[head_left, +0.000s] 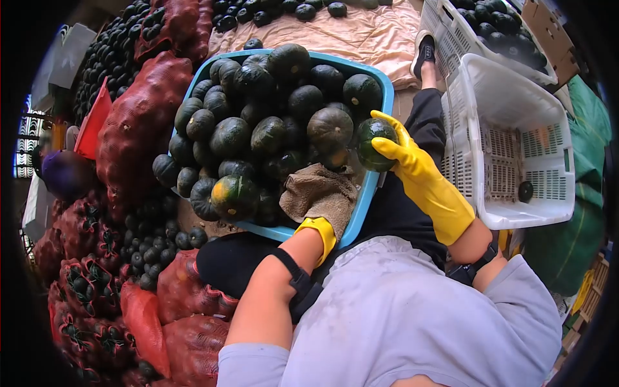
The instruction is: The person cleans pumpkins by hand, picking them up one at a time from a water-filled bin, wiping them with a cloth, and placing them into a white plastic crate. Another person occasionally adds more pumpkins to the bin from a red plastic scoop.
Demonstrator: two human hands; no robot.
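My right hand (419, 168), in a yellow rubber glove, grips a small dark green pumpkin (373, 145), its skin shiny, over the right rim of a blue tub (388, 90). Dark green pumpkins (267, 135) are heaped in that tub, and one near the front has an orange patch (235, 197). Low in the tub, my left hand (319, 226) wears a yellow glove too. A brown cloth (318, 193) covers its fingers, and it holds this cloth against the tub's front inside. The cloth hides how the fingers lie.
On the right stands a white plastic crate (567, 155) with one small pumpkin (525, 191) inside. Behind it, another white crate (445, 26) is full of pumpkins. Red mesh sacks (145, 122) and loose pumpkins crowd the left. A pinkish cloth (361, 39) covers the floor ahead.
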